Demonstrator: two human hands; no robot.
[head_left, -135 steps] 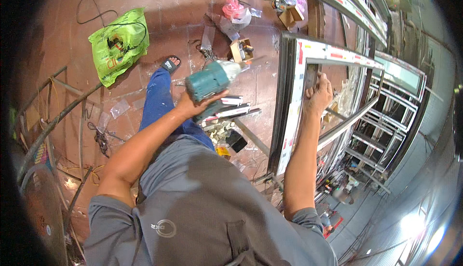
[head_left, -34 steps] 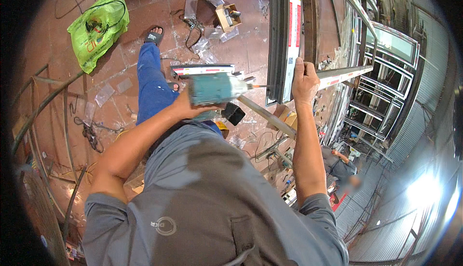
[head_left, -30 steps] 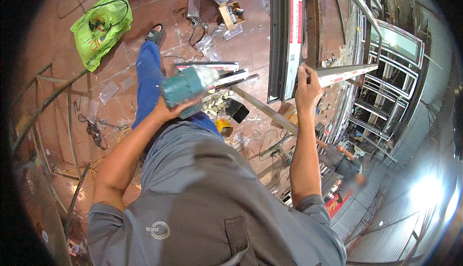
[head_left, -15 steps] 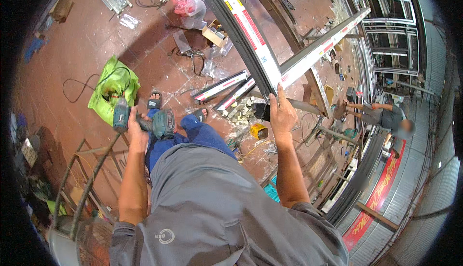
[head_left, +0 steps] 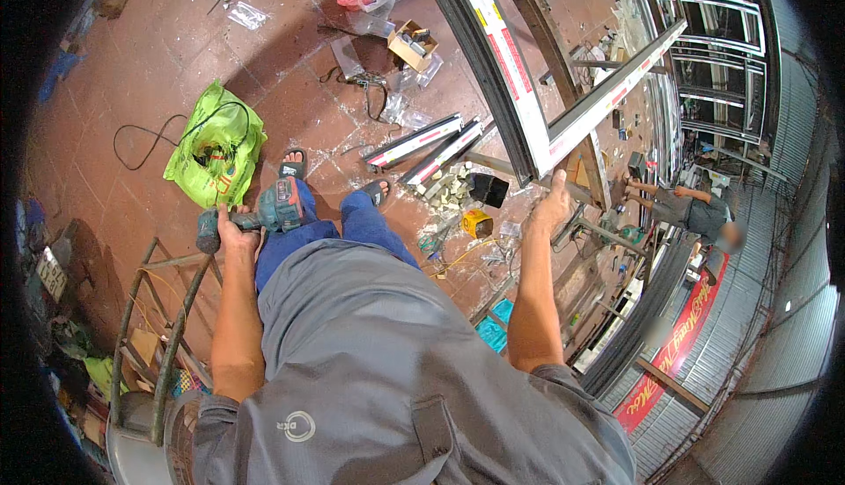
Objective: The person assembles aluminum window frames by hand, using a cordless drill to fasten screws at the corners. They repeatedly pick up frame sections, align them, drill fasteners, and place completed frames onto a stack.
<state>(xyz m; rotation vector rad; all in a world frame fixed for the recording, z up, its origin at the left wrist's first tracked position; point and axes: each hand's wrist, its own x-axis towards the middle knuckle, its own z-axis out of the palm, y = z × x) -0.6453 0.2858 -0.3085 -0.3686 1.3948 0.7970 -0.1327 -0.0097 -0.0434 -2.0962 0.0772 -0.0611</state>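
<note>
My left hand (head_left: pixel 236 231) is wrapped round the handle of a teal and black cordless drill (head_left: pixel 280 206), held low beside my left leg. On the right, my right hand (head_left: pixel 549 209) has its fingers stretched out, holding nothing. It is at the lower corner of a white and black window frame (head_left: pixel 521 102), nearly edge-on; whether the fingertips touch the frame I cannot tell. Two profile bars meet at that corner, with red and white film stuck along them. Past the drill lies a bright green plastic bag (head_left: pixel 217 150), its mouth open around dark contents.
Short profile pieces (head_left: pixel 414 143), a pile of small pale parts (head_left: pixel 444 190), a yellow box (head_left: pixel 477 224) and a cardboard box (head_left: pixel 412 45) lie on the tiled floor. A metal rack (head_left: pixel 167 335) stands at left. Another person (head_left: pixel 695 208) stands at far right.
My right hand has slid off the frame's face to below its corner. The frame appears further right in view. My left hand has turned the drill slightly and still grips it.
</note>
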